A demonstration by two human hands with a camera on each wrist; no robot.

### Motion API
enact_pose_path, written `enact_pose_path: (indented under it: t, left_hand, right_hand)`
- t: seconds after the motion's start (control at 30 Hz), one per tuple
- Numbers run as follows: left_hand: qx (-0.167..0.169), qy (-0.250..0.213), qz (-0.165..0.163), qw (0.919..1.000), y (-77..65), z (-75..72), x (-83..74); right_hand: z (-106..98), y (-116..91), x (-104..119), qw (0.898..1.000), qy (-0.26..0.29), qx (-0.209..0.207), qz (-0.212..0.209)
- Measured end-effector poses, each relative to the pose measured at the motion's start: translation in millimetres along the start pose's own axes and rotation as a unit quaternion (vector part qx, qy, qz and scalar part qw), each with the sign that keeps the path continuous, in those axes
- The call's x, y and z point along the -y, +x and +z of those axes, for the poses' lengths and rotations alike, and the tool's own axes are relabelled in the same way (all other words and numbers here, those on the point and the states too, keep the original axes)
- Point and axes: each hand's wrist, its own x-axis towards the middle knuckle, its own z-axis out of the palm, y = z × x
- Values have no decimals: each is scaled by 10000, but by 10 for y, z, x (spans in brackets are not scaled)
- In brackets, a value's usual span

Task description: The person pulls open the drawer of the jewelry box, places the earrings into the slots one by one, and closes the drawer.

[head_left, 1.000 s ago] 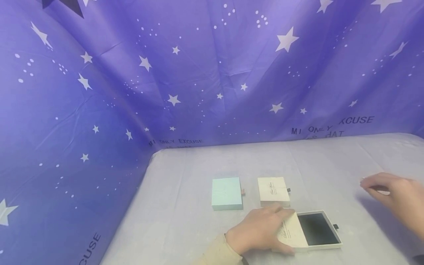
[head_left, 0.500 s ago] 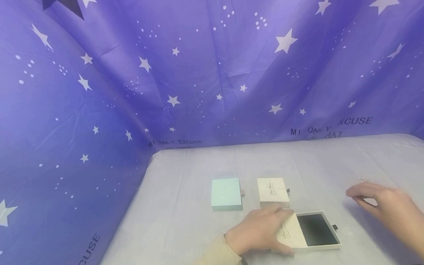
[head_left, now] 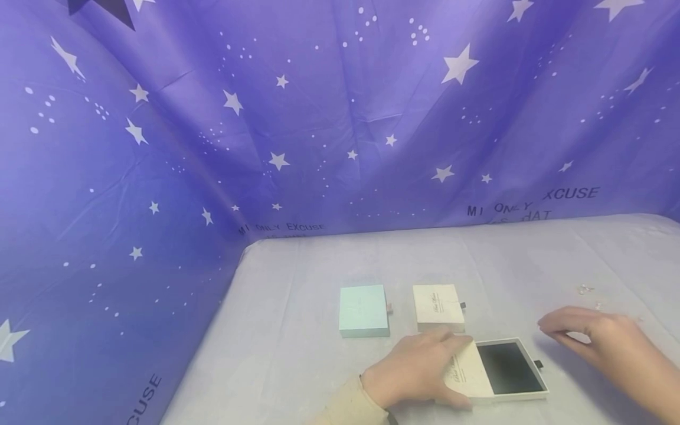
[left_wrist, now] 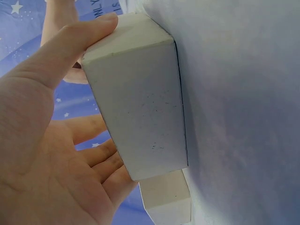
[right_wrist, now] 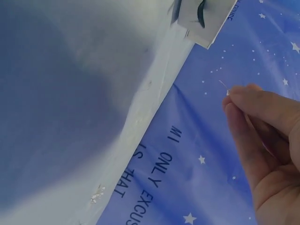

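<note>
My left hand (head_left: 411,367) grips the cream sleeve of a small drawer box (head_left: 474,373), with thumb and fingers on opposite sides. The box's drawer (head_left: 535,367) is slid out to the right, showing a black pad (head_left: 511,366) and a dark pull tab. In the left wrist view, the sleeve's closed end (left_wrist: 136,108) faces the camera. My right hand (head_left: 600,343) hovers right of the drawer, thumb and fingertips together. From the right wrist, a tiny earring-like piece (right_wrist: 228,92) with a thin pin shows between those fingertips; most of it is hidden.
Behind the held box lie a mint-green drawer box (head_left: 363,310) and another cream drawer box (head_left: 437,306), both closed. Small shiny trinkets (head_left: 585,289) lie on the grey-white cloth (head_left: 297,330) beyond my right hand. A purple star-patterned curtain (head_left: 340,118) surrounds the table.
My right hand has moved left and nearer to the drawer, uncovering small shiny pieces on the cloth behind it. My left hand and the boxes stay where they were.
</note>
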Motion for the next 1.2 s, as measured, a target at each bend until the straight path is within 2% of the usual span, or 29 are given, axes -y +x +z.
enact_pose_path:
  t: [0.17, 0.53, 0.67, 0.87, 1.2]
  left_hand:
    - [4, 70, 30, 10000, 3, -5, -5]
    - [-53, 183, 98, 9998, 2, -6, 2]
    - [-47, 135, 75, 9999, 4, -4, 0]
    - [-90, 116, 41, 9999, 7, -4, -6]
    - [-67, 116, 37, 9999, 4, -18, -7]
  right_hand:
    - [-1, -3, 41, 9998, -68, 107, -129]
    - [74, -8, 152, 9980, 408, 197, -436]
    - [109, -6, 196, 9974, 423, 255, -531]
    - [124, -6, 243, 9965, 323, 517, -574]
    - [190, -48, 218, 9955, 427, 617, -575]
